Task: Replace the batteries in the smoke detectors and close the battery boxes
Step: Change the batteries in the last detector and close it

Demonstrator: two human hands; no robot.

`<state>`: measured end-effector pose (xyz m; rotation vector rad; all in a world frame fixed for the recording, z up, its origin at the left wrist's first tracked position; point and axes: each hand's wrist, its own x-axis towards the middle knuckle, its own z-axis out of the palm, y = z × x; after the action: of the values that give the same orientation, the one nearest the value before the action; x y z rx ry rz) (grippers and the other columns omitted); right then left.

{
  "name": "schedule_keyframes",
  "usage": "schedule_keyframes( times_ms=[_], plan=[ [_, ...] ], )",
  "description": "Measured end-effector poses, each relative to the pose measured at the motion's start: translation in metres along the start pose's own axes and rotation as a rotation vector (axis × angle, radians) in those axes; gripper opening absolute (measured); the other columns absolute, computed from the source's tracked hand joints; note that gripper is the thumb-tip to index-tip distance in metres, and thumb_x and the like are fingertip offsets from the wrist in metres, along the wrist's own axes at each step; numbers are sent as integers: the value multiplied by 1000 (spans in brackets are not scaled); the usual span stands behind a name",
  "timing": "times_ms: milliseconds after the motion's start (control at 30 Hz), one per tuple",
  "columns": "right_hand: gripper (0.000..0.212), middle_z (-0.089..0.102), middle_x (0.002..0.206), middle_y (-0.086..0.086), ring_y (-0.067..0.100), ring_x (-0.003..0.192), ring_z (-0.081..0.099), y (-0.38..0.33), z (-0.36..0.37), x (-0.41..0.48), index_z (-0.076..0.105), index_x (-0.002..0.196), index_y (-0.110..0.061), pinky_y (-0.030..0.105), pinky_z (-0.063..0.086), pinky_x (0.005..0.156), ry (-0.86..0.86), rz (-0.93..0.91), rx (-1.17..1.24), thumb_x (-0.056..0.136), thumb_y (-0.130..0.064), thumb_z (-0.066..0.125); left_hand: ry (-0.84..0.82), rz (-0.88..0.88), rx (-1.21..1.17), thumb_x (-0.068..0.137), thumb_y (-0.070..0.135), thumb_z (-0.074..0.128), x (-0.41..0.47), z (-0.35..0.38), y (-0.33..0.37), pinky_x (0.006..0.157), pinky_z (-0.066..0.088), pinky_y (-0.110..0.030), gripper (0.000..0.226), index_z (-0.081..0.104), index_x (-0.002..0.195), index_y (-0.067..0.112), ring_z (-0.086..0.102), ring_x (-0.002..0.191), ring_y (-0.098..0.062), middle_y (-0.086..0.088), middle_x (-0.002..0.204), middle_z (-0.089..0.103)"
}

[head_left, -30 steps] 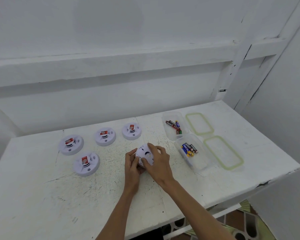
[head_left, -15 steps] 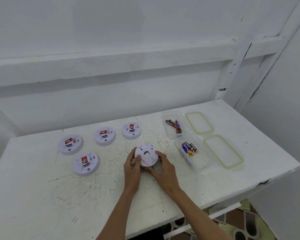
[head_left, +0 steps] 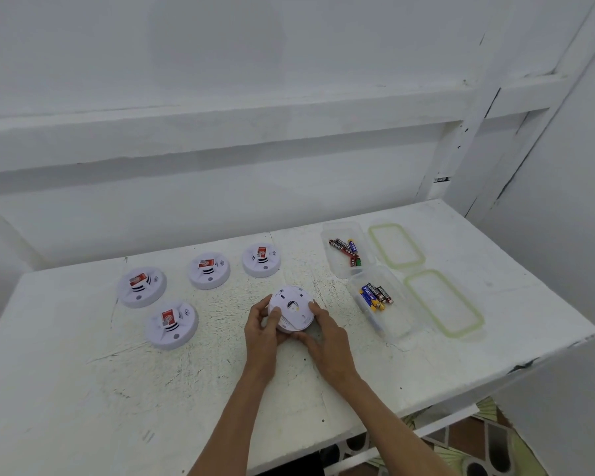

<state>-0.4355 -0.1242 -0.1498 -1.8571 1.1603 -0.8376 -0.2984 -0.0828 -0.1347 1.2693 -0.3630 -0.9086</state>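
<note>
Toward the middle of the table (head_left: 83, 389), the left hand (head_left: 263, 329) and right hand (head_left: 325, 341) curl their fingers round a smoke detector (head_left: 291, 309), back upward, perhaps tilted. Left beyond lie four other detectors (head_left: 171, 324); right, two open battery boxes (head_left: 397, 324).

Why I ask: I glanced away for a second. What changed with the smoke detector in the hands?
The right hand slid off the top of the smoke detector to its right rim, baring its flat face. The left hand keeps gripping the left rim. The four other detectors, both battery boxes and their lids stayed put.
</note>
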Motion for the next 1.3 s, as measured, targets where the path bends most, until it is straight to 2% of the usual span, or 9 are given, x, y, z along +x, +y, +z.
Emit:
schedule_keyframes(
  times_ms=[267, 467, 667, 800, 867, 967, 1033, 1133, 1300],
  plan=[
    [60, 60, 136, -4, 7, 124, 56, 1, 0, 0, 52, 138, -22, 36, 50, 102, 40, -11, 58, 85, -38, 76, 22, -14, -7, 101, 15, 64, -1, 4, 4, 73, 65, -44, 26, 65, 127, 14, 67, 118, -32, -12, 127, 67],
    [64, 49, 147, -13, 0, 134, 46, -6, -1, -3, 45, 144, -25, 22, 41, 108, 39, -88, 10, 88, -32, 73, -6, 41, -62, 108, 25, 52, -13, 4, 0, 84, 64, -42, 33, 62, 139, 18, 68, 120, -22, -3, 134, 69],
    [46, 56, 139, -7, 4, 127, 53, -4, -5, -3, 49, 143, -19, 23, 49, 101, 98, -71, 79, 99, -18, 60, -71, 94, 21, 106, 2, 36, -10, 2, -4, 88, 61, -41, 45, 60, 143, 11, 71, 112, -30, -10, 133, 70],
    [33, 61, 121, -6, -1, 109, 55, -7, -6, -1, 57, 131, -20, 16, 47, 89, 127, -56, 23, 100, -30, 57, -31, 185, 215, 99, -10, 42, -13, 2, -6, 79, 56, -21, 53, 61, 142, 15, 66, 93, -5, -13, 124, 63],
    [24, 57, 114, -2, -5, 105, 49, -8, -7, -1, 61, 119, -21, 10, 41, 86, 182, -20, -6, 100, -35, 55, -50, 232, 298, 97, -11, 48, -15, 3, -6, 85, 52, -21, 56, 60, 143, 19, 61, 97, 1, -9, 123, 59],
    [27, 55, 110, 2, -8, 107, 45, -9, -9, 0, 63, 107, -22, 3, 38, 85, 243, 36, 45, 99, -44, 50, -116, 266, 348, 97, -8, 58, -17, 3, -8, 104, 52, -30, 56, 57, 146, 20, 60, 121, -7, 3, 135, 58],
    [33, 57, 107, 1, -5, 105, 48, -7, -9, 1, 64, 102, -24, 10, 42, 86, 246, 36, 46, 97, -52, 47, -152, 269, 353, 97, -2, 64, -17, 1, -9, 110, 50, -29, 57, 53, 150, 18, 57, 134, -9, 7, 145, 59],
    [35, 60, 98, -6, 3, 101, 51, -2, -6, 3, 61, 98, -28, 27, 46, 86, 234, 15, 30, 98, -58, 42, -198, 264, 359, 97, 7, 69, -20, 3, -4, 105, 50, -19, 62, 47, 154, 17, 57, 134, -1, 10, 147, 58],
    [49, 61, 93, -11, 9, 90, 53, 2, -2, 5, 57, 105, -30, 34, 49, 77, 253, 37, -25, 98, -68, 27, -231, 273, 429, 97, 4, 68, -22, 9, -2, 98, 50, -13, 65, 40, 151, 28, 57, 130, 5, 14, 145, 54]
  ],
)
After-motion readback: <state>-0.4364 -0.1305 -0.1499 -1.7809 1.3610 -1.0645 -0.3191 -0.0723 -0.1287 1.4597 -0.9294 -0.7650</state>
